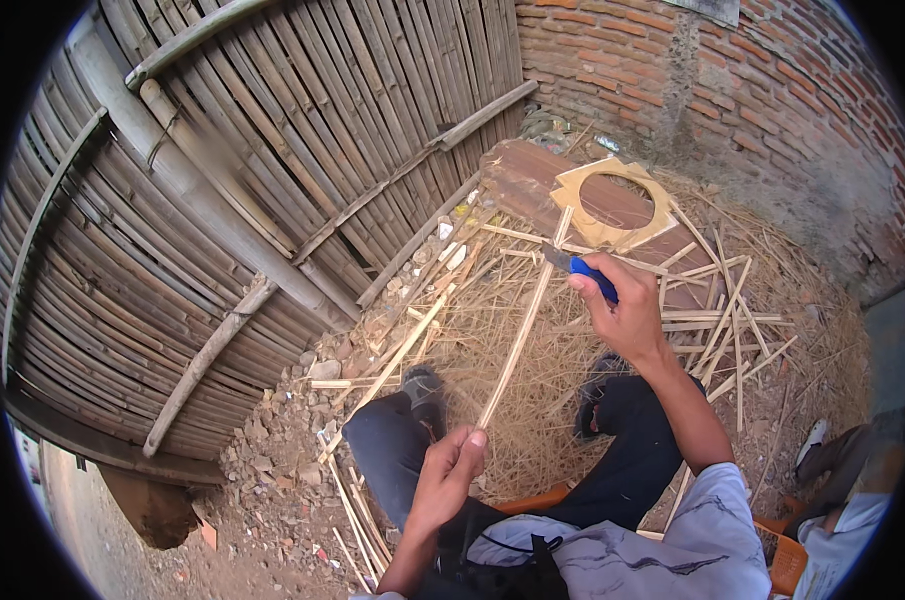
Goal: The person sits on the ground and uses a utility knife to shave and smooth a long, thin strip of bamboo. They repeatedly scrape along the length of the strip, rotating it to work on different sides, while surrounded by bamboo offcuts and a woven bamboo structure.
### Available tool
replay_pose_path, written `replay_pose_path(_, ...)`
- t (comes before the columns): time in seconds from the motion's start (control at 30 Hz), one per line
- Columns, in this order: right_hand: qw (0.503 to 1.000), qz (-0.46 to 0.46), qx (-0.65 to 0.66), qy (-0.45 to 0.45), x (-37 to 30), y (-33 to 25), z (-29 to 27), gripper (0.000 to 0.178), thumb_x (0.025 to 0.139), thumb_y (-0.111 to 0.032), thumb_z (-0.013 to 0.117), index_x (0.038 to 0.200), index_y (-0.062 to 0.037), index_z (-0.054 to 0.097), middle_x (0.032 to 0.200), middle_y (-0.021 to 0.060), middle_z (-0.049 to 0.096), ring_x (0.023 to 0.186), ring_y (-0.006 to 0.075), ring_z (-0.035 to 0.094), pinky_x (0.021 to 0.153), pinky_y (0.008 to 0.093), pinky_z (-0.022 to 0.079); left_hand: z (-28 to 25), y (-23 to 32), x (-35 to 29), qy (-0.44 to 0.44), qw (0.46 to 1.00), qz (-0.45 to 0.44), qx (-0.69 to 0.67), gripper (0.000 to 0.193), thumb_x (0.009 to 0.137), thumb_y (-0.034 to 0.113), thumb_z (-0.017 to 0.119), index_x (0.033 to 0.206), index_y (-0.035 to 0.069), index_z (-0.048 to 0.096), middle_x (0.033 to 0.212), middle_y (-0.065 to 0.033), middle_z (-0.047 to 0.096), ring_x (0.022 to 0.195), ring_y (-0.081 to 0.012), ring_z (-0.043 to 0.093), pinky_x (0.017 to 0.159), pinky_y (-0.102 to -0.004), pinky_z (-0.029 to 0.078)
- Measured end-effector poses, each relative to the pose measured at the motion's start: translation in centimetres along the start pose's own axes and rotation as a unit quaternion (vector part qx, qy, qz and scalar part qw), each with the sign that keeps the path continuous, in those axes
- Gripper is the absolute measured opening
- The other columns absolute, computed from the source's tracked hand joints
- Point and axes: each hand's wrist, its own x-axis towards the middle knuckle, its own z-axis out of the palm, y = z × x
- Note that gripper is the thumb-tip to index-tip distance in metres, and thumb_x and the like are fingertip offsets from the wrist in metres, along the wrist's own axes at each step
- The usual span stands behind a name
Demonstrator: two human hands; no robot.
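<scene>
My left hand (449,474) is closed round the near end of a long, pale bamboo strip (515,357), which slants away from me between my knees. In my right hand (625,312) is a knife with a blue handle (595,278). Its grey blade (557,257) lies against the strip near the far end. Whether the edge has bitten into the strip cannot be made out. Thin shavings (518,400) cover the ground below the strip.
Cut strips (728,330) lie scattered at the right, others (358,520) by my left leg. A yellowish board with a round hole (601,232) rests on a brown plank (523,185). A bamboo fence (303,120) stands left, a brick wall (753,90) behind. Another person's leg (835,460) shows at right.
</scene>
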Motion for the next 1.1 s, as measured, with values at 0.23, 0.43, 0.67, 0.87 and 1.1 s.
replay_pose_path(0.23,0.997,-0.010,0.061,-0.044,-1.6,-1.5,1.1,0.028,0.101,-0.026,0.079,0.108,0.0011,0.073,0.087,0.0146,0.076,0.067,0.0276,0.074,0.060,0.0354,0.055,-0.6,1.8,0.2,-0.007,0.998,-0.023,0.052,0.046,0.119,0.040,0.043,0.097,0.004,0.060,0.069,0.0021,0.042,0.064,-0.0087,0.037,0.060,-0.0301,0.033)
replay_pose_path(0.43,0.990,-0.113,0.052,-0.064,-3.3,-2.9,3.3,0.029,0.097,-0.028,0.082,0.108,-0.0029,0.073,0.092,0.0118,0.077,0.071,0.0279,0.076,0.059,0.0370,0.059,0.4,1.7,1.1,0.022,0.994,0.034,0.105,0.050,0.120,0.043,0.036,0.097,0.003,0.056,0.069,-0.0023,0.043,0.062,-0.0162,0.040,0.063,-0.0354,0.037)
replay_pose_path(0.67,0.987,-0.128,0.047,-0.090,-3.8,-4.2,3.4,0.028,0.096,-0.032,0.082,0.108,-0.0078,0.075,0.090,0.0073,0.077,0.069,0.0266,0.076,0.056,0.0369,0.058,1.4,3.1,1.4,0.055,0.975,0.082,0.198,0.048,0.120,0.039,0.036,0.099,0.000,0.056,0.069,-0.0162,0.053,0.063,-0.0369,0.056,0.065,-0.0491,0.043)
replay_pose_path(0.87,0.990,-0.112,0.019,-0.086,-3.7,-4.1,3.3,0.029,0.095,-0.034,0.082,0.106,-0.0087,0.076,0.087,0.0067,0.077,0.065,0.0252,0.074,0.054,0.0362,0.057,1.6,3.3,1.4,0.070,0.968,0.063,0.233,0.047,0.120,0.037,0.035,0.102,0.000,0.057,0.072,-0.0260,0.055,0.069,-0.0517,0.059,0.067,-0.0575,0.041)
replay_pose_path(1.1,0.990,-0.123,0.022,-0.067,-3.2,-4.0,3.1,0.027,0.094,-0.027,0.085,0.101,-0.0033,0.076,0.083,0.0095,0.075,0.063,0.0263,0.073,0.053,0.0361,0.054,1.2,3.7,1.2,0.061,0.963,0.067,0.255,0.045,0.120,0.037,0.036,0.105,0.000,0.057,0.072,-0.0265,0.055,0.071,-0.0535,0.058,0.068,-0.0583,0.041)
